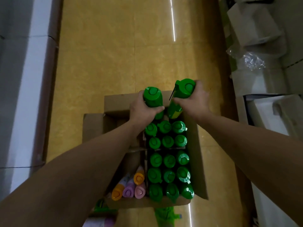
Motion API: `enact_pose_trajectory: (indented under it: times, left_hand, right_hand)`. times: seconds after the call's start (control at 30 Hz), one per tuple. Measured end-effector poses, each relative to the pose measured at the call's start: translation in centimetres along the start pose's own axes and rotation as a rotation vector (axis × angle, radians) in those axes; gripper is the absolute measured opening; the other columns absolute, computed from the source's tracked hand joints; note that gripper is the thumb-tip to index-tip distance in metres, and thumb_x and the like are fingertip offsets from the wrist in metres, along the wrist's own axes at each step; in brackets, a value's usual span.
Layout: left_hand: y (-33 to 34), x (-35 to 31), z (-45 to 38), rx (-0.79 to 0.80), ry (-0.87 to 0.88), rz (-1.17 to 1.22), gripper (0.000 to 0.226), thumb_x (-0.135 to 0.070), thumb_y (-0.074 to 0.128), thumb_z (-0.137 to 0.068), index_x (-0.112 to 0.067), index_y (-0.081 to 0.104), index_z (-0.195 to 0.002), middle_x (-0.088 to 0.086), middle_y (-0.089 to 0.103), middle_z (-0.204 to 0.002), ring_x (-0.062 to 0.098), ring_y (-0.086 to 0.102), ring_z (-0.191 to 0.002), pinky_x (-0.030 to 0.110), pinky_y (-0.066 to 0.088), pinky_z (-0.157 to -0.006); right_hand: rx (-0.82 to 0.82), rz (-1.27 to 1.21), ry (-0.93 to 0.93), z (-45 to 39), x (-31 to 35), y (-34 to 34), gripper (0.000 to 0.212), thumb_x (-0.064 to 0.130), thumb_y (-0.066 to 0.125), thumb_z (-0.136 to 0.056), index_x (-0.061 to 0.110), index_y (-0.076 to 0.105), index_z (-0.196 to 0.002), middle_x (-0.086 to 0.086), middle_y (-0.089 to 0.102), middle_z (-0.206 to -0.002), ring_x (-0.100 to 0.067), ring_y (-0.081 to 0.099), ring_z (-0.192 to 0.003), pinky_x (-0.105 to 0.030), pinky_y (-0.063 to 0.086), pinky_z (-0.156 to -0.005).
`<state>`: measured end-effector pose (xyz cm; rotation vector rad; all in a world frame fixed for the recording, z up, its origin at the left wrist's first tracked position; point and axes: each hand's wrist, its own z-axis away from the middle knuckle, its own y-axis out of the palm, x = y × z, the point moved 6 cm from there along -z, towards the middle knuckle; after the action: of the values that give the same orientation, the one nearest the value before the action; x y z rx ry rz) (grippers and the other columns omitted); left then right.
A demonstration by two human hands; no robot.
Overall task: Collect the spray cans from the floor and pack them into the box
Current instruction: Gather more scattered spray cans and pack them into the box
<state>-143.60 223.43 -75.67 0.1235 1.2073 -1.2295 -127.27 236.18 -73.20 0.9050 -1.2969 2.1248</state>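
head cam | looks steeply down, close above box [195,145] | floor [114,54] ahead | edges blurred, perhaps wide-angle stretch

Matt cardboard box [193,138], seemingly glossy plastic caps [167,141]

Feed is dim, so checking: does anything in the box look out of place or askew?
Yes. The pastel cans in the box's near-left corner lean at a slant, unlike the upright green cans. Both hands hold green cans over the far end.

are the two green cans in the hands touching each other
Apart. The head view shows a strip of cardboard box between the left hand's can and the right hand's can, all the way down.
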Motion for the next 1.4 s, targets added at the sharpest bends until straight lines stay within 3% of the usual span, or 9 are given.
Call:
enact_pose_trajectory:
  times: [0.4, 0.57, 0.63, 0.73, 0.93, 1.03, 1.13, 1.23, 1.4]
  left_hand:
    - [9.4, 7.3, -5.8, 0.219, 0.007, -0.127, 0.084, -0.048, 0.093, -0.053, -0.028, 0.055, -0.125, -0.009, 0.063, -0.121, 0.012, 0.056, -0.113, 0.035, 0.046, -0.099]
    - [12.4, 9.7, -7.5, 0.346, -0.021, -0.233, 0.087, -0.037, 0.095, -0.055, -0.023, 0.053, -0.13, -0.006, 0.06, -0.123, 0.014, 0.052, -0.114, 0.032, 0.039, -0.095]
    - [12.6, 10.3, -8.3, 0.404, -0.076, -0.163, 0.086, -0.035, 0.096, -0.052, -0.027, 0.057, -0.128, -0.01, 0.066, -0.118, 0.013, 0.058, -0.113, 0.034, 0.045, -0.098]
    - [12.5, 10.5, -8.8, 0.532, -0.136, -0.145, 0.07, -0.033, 0.095, -0.057, -0.025, 0.066, -0.12, -0.008, 0.074, -0.106, 0.015, 0.07, -0.1, 0.032, 0.056, -0.085]
    - [13.3, 11.6, -8.4, 0.544, -0.188, -0.14, 0.086, -0.049, 0.095, -0.046, -0.03, 0.061, -0.123, -0.004, 0.072, -0.111, 0.018, 0.069, -0.1, 0.039, 0.054, -0.091]
    - [12.7, 10.7, -8.1, 0.508, -0.155, -0.2, 0.07, -0.039, 0.085, -0.072, -0.027, 0.053, -0.132, -0.006, 0.062, -0.118, 0.009, 0.058, -0.097, 0.02, 0.039, -0.082]
    - [12.8, 10.3, -7.7, 0.507, -0.108, -0.286, 0.071, -0.041, 0.077, -0.082, -0.026, 0.044, -0.143, -0.002, 0.054, -0.135, 0.013, 0.048, -0.11, 0.021, 0.019, -0.086]
    - [12.8, 10.0, -7.0, 0.519, -0.08, -0.394, 0.087, -0.051, 0.073, -0.083, -0.024, 0.03, -0.153, 0.007, 0.043, -0.15, 0.027, 0.038, -0.137, 0.037, 0.023, -0.111]
    - [11.8, 10.0, -6.7, 0.516, -0.072, -0.353, 0.096, -0.057, 0.075, -0.074, -0.025, 0.03, -0.153, 0.005, 0.049, -0.145, 0.027, 0.048, -0.13, 0.038, 0.042, -0.106]
  right_hand:
    - [0.066, 0.152, 0.048, -3.6, -10.6, 6.9, 0.073, 0.028, 0.089, -0.058, 0.017, 0.045, -0.115, -0.002, 0.058, -0.104, -0.015, 0.059, -0.086, -0.016, 0.044, -0.055]
    - [0.104, 0.326, 0.097, -4.1, -14.0, 8.6, 0.069, 0.031, 0.091, -0.058, 0.013, 0.052, -0.112, -0.005, 0.056, -0.107, -0.023, 0.058, -0.095, -0.039, 0.057, -0.078]
    - [0.131, 0.358, 0.114, -4.0, -14.8, 9.2, 0.065, 0.032, 0.089, -0.063, 0.01, 0.053, -0.112, -0.005, 0.058, -0.103, -0.024, 0.059, -0.095, -0.041, 0.057, -0.079]
    - [0.13, 0.39, 0.109, -4.0, -14.8, 10.1, 0.062, 0.035, 0.086, -0.068, 0.01, 0.053, -0.114, -0.009, 0.061, -0.109, -0.028, 0.061, -0.098, -0.043, 0.056, -0.08]
    - [0.107, 0.466, 0.119, -3.9, -14.2, 10.5, 0.054, 0.03, 0.078, -0.079, 0.009, 0.047, -0.118, -0.012, 0.06, -0.113, -0.031, 0.059, -0.104, -0.035, 0.043, -0.074]
    - [0.087, 0.46, 0.112, -3.8, -13.8, 10.3, 0.052, 0.027, 0.079, -0.077, 0.009, 0.05, -0.116, -0.012, 0.06, -0.112, -0.03, 0.059, -0.103, -0.033, 0.041, -0.072]
    - [0.088, 0.449, 0.122, -3.7, -13.6, 10.0, 0.052, 0.025, 0.078, -0.075, 0.01, 0.051, -0.116, -0.011, 0.062, -0.108, -0.03, 0.06, -0.099, -0.032, 0.04, -0.07]
    - [0.106, 0.471, 0.126, -3.3, -13.3, 10.1, 0.06, 0.022, 0.078, -0.075, 0.01, 0.047, -0.125, -0.014, 0.061, -0.113, -0.032, 0.059, -0.104, -0.034, 0.043, -0.075]
    - [0.124, 0.519, 0.092, -1.9, -11.8, 10.4, 0.083, 0.024, 0.076, -0.079, 0.017, 0.031, -0.148, -0.016, 0.047, -0.135, -0.034, 0.047, -0.124, -0.041, 0.042, -0.099]
